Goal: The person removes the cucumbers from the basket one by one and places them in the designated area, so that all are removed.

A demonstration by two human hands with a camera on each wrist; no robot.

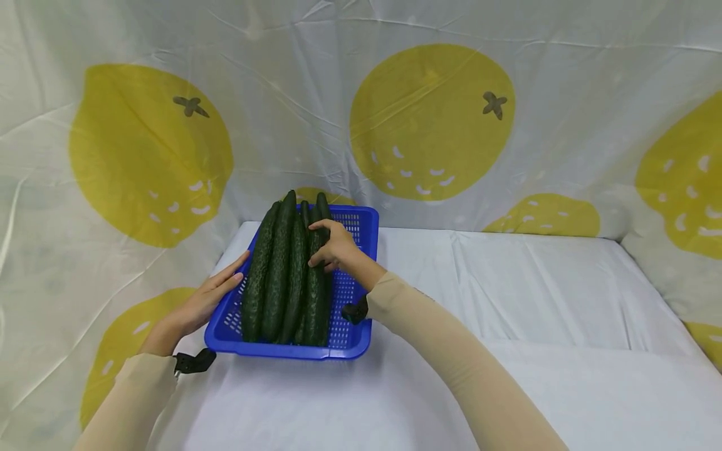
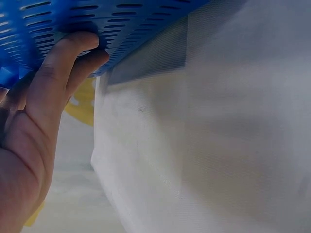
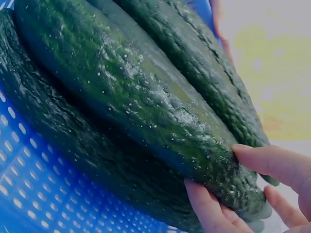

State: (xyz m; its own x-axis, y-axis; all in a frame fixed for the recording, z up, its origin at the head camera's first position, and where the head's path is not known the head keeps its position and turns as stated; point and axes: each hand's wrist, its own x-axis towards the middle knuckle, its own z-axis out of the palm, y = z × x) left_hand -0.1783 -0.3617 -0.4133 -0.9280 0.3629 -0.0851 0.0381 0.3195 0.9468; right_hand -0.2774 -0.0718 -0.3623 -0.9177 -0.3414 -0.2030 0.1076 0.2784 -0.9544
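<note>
Several long, dark green, bumpy cucumbers (image 1: 274, 269) lie side by side, lengthwise, in a blue perforated plastic basket (image 1: 361, 326). My right hand (image 1: 336, 246) reaches over the basket's right side and grips one cucumber (image 3: 146, 102) near its far end. Thumb and fingers sit on opposite sides of it in the right wrist view. At the basket's left rim, my left hand (image 1: 210, 297) holds the edge. In the left wrist view, its bent fingers (image 2: 73, 46) press against the slotted outer wall, and part of the hand is cut off by the frame.
White cloth covers the table (image 1: 507, 294), which stretches to the right of the basket. Behind and to the left hangs a pale curtain (image 1: 293, 94) printed with big yellow fruit. A black wrist strap mount (image 1: 354, 310) on the right arm overlaps the basket's right rim.
</note>
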